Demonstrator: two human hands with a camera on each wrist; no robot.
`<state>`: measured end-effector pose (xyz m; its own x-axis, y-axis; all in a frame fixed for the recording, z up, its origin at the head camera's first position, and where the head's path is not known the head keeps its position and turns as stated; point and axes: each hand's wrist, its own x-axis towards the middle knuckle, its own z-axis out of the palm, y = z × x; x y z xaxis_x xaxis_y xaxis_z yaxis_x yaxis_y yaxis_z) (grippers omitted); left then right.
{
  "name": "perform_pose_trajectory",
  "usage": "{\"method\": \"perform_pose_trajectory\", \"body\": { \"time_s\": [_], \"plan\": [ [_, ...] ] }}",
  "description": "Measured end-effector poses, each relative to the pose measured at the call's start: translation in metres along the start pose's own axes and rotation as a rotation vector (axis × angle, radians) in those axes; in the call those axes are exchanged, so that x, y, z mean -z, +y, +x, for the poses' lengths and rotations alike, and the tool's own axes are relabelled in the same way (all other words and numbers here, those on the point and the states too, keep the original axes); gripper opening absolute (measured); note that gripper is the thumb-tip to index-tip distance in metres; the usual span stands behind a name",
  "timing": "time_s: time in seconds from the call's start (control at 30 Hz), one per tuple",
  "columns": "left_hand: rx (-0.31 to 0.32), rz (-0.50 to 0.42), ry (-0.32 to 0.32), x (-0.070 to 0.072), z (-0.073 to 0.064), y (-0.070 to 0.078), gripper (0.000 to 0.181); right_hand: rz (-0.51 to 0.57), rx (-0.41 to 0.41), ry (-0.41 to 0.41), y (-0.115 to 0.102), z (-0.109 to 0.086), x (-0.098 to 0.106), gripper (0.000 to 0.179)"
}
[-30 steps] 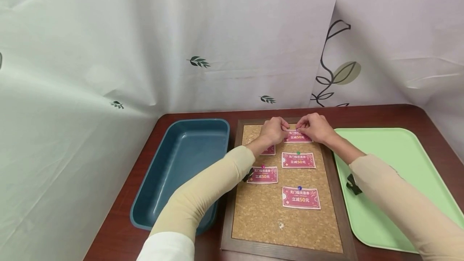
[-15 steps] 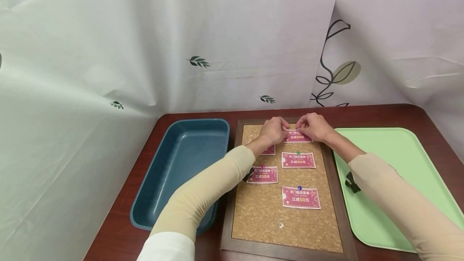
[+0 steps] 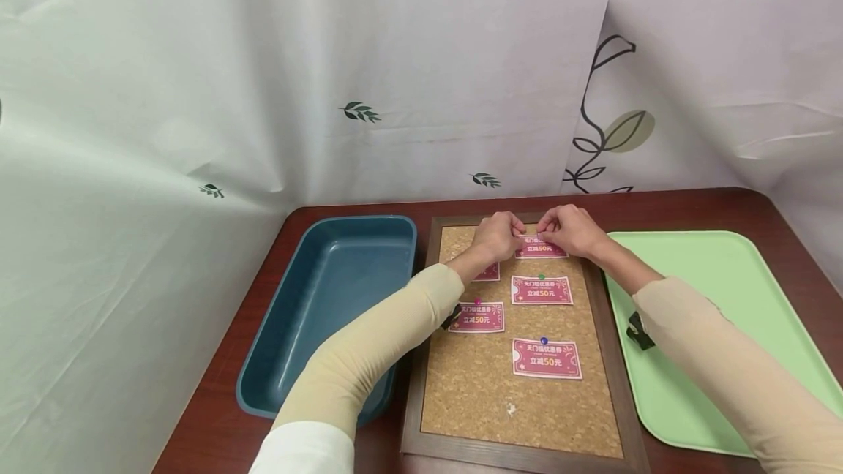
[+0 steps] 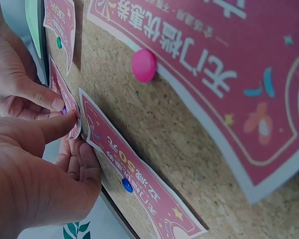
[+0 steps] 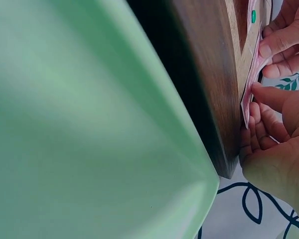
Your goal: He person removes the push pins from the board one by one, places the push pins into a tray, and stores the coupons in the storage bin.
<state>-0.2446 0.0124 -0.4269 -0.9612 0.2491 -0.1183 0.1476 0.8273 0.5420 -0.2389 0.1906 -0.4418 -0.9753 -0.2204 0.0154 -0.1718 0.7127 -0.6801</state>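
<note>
At the far end of a framed cork board (image 3: 514,415), my left hand (image 3: 497,235) pinches the upper left edge of a pink coupon (image 3: 544,248). My right hand (image 3: 574,231) is at the same coupon's top edge, thumb and fingertips on a small purple push pin (image 4: 64,110), mostly hidden by them. In the right wrist view the coupon (image 5: 252,82) lies along the board beneath both hands. Other coupons hang on the board: one with a green pin (image 3: 542,277), one with a blue pin (image 3: 544,341), one with a pink pin (image 3: 477,302). Another coupon (image 3: 489,273) is partly behind my left wrist.
A deep blue tray (image 3: 329,313) stands left of the board. To the right lies a light green tray (image 3: 698,262), under my right forearm. All rest on a dark red-brown table (image 3: 217,393), with a white patterned cloth (image 3: 421,93) hanging behind.
Both hands stay at the top coupon, with almost no movement. The head view has shifted very slightly.
</note>
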Motion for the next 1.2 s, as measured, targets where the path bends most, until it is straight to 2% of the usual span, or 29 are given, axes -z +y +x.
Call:
{"method": "perform_pose_trajectory", "body": {
  "time_s": [0.23, 0.6, 1.0, 1.2],
  "plan": [
    [-0.004, -0.005, -0.005, 0.0004, -0.0006, 0.0001, 0.013, 0.003, -0.002, 0.001, -0.0002, 0.0, -0.0001, 0.008],
    [-0.013, 0.029, -0.001, 0.0008, -0.0008, 0.0004, 0.013, -0.039, 0.042, 0.019, 0.001, 0.0017, -0.0012, 0.009],
    [0.016, 0.001, -0.008, 0.002, -0.0008, 0.0018, 0.01, -0.121, 0.083, 0.078, 0.0007, 0.0043, -0.0053, 0.011],
    [0.013, 0.018, -0.005, 0.0018, 0.0001, 0.0015, 0.005, -0.149, 0.083, 0.09, -0.0005, 0.0036, -0.0064, 0.015]
  ]
}}
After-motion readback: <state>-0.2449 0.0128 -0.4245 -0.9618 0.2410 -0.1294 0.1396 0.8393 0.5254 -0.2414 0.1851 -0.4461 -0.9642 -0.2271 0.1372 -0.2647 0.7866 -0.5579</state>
